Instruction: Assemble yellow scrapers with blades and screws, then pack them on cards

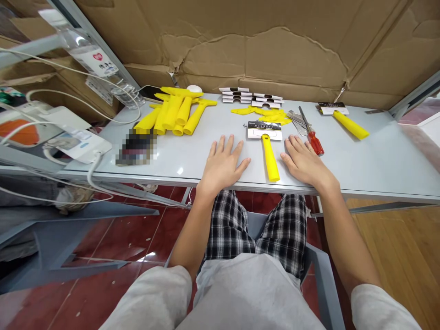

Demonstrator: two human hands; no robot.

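My left hand (pixel 222 164) lies flat on the table, fingers spread, holding nothing. My right hand (pixel 304 160) rests palm down on the other side, also empty, its fingers by a screwdriver (pixel 315 143) with a red handle. Between the two hands lies a scraper with a yellow handle (pixel 271 160), its head covered by a black and white card (pixel 264 131). Behind it are flat yellow plastic pieces (pixel 271 115) and thin metal blades (pixel 298 122). Folded cards (pixel 237 97) stand in stacks at the back.
Several yellow handles (pixel 175 112) are piled at the left, beside a pixelated object (pixel 135 149). Another carded scraper (pixel 350 123) lies at the right. Cardboard (pixel 257 55) walls the back. A power strip (pixel 80 142), white cables and a plastic bottle (pixel 91 57) crowd the left end.
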